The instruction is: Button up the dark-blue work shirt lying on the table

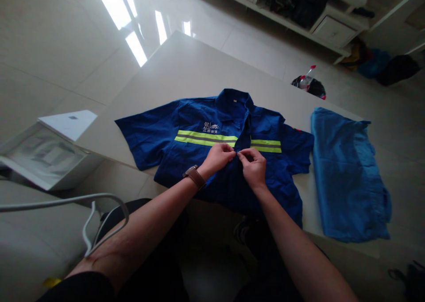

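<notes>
A dark-blue, short-sleeved fabric shirt with yellow-green chest bands (pixel 232 127) is laid front-up on a pale, flat-topped table (pixel 186 67); its collar (pixel 224 103) is pointed away from the person, and its longest visible spread is stretched sideways, sleeve to sleeve. The shirt's front opening is pinched between thumb and fingers by the left hand (pixel 219 156) and right hand (pixel 254 165).

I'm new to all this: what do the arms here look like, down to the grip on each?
The left grip and right grip are ungloved human hands. The left arm has a brown-strapped watch and a dark sleeve; a pale grey cable loops near it. The right arm shows no watch or sleeve.
</notes>
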Demonstrator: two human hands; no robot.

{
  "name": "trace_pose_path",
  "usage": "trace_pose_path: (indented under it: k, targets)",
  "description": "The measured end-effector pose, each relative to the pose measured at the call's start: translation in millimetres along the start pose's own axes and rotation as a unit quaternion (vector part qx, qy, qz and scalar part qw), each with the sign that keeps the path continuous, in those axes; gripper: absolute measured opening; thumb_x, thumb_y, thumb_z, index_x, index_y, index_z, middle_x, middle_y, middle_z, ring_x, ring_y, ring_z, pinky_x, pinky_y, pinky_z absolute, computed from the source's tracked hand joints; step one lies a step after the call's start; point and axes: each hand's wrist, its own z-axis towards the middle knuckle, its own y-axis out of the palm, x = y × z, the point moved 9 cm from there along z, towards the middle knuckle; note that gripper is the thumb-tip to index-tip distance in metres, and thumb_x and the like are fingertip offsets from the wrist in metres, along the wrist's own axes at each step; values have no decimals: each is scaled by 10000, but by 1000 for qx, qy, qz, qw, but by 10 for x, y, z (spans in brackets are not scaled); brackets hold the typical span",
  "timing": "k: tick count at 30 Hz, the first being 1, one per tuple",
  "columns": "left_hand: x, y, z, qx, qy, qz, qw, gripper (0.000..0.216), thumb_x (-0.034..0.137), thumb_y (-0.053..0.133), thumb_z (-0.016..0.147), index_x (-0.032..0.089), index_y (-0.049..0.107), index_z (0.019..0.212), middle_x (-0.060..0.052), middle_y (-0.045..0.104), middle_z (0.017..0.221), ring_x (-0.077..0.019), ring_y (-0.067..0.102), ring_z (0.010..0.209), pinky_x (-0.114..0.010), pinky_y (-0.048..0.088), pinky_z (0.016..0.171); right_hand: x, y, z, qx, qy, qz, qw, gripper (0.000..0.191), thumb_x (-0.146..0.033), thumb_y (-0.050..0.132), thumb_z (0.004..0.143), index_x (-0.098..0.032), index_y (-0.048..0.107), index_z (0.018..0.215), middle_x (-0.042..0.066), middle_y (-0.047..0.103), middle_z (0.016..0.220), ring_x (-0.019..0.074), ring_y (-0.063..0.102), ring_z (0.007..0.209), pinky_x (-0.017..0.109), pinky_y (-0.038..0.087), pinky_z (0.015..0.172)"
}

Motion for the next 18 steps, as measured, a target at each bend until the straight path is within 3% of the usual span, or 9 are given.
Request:
trace_pose_path:
  k: [5,9,11,13,18]
  targets:
    - [143,-87,-30,60,65,64,994,211,82,687,701,164,607,878,32,648,677,-103,599,610,-199,406,570,47,84,79,-72,16,7,997,163,-358,643,815,-201,647,768,28,679,751,178,628,694,289,498,676]
    - [-14,-23,1,10,-25,26,999,68,138,633,807,166,573,818,38,593,589,-112,583,512,-218,427,535,-112,125,115,-141,-54,-67,986,137,-296,632,800,-205,639,698,19,666,730,164,608,671,277,457,654]
    - [-53,23,-12,-23,-41,61,997,59,148,616,826,159,582,778,27,584,562,-128,596,509,-224,419,524,-120,154,115,-165,-52,-102,980,161,-301,629,801,-206,622,671,12,654,691,159,591,641,277,435,635]
    - [-39,48,-32,-37,-19,124,991,91,139,612,819,150,604,729,9,599,566,-137,610,536,-225,421,541,-78,157,150,-147,-28,-126,981,191,-360,641,810,-207,613,699,11,649,676,165,587,634,279,424,629]
    - [10,74,-75,-33,17,245,969,153,87,614,760,152,624,622,-19,618,557,-149,601,550,-245,451,585,50,129,420,-4,17,-227,974,264,-441,692,765,-200,606,828,74,683,767,217,601,702,302,416,641]
